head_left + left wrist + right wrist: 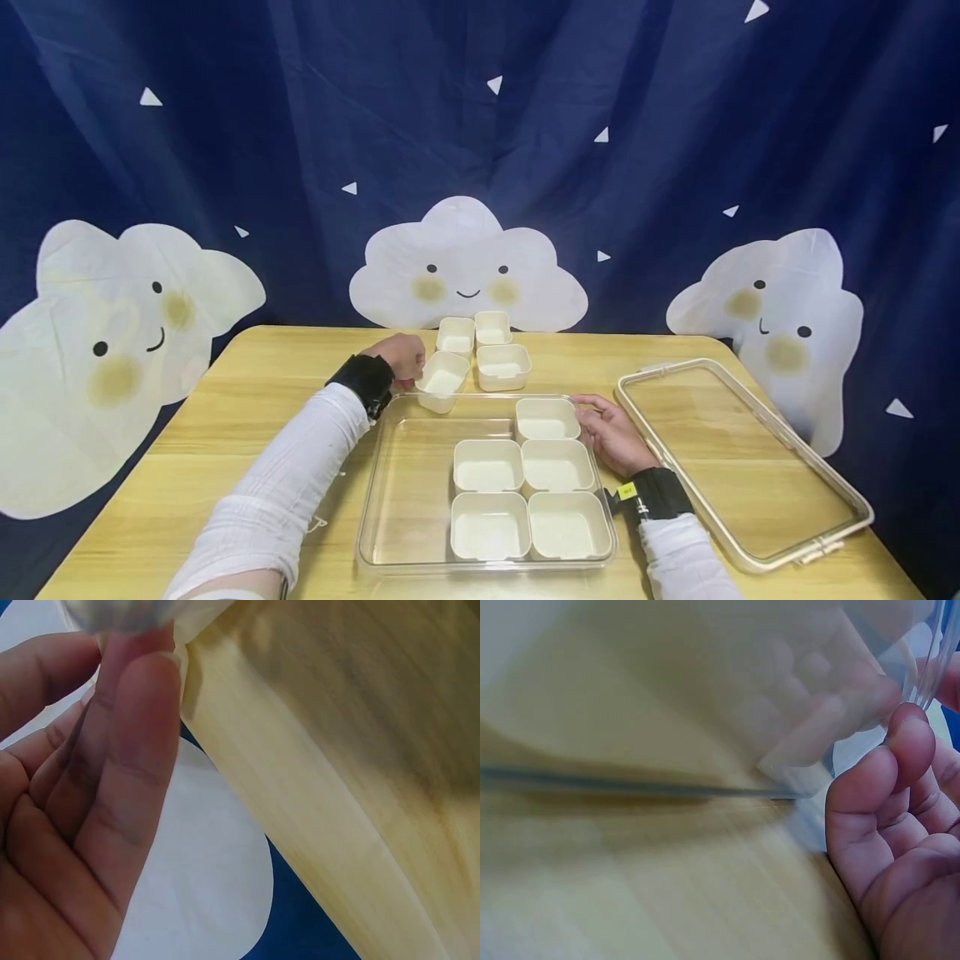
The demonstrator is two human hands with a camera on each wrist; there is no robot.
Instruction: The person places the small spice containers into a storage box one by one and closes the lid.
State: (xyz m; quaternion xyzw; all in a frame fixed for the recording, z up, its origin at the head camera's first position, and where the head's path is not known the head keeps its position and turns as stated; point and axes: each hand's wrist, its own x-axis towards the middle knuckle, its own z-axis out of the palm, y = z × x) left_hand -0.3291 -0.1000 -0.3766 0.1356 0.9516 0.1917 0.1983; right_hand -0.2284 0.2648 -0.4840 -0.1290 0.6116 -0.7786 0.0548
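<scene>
My left hand (pixel 405 357) pinches the left side of a small cream box (pixel 442 372), which is tilted at the back edge of a clear bin (pixel 420 500). In the left wrist view, thumb and fingers (pixel 139 742) meet at the box's edge; most of the box is cut off there. My right hand (pixel 611 433) holds the bin's back right corner, its curled fingertips (pixel 909 746) against the clear wall in the right wrist view. Inside the bin, several cream boxes (pixel 487 467) stand upright on the right side, in two columns.
Behind the bin stand three more cream boxes (pixel 504 367), close together. A clear lid (pixel 750 467) with a cream frame and clips lies on the wooden table (pixel 210 433) at the right. A dark blue curtain (pixel 450 108) with clouds hangs behind the table.
</scene>
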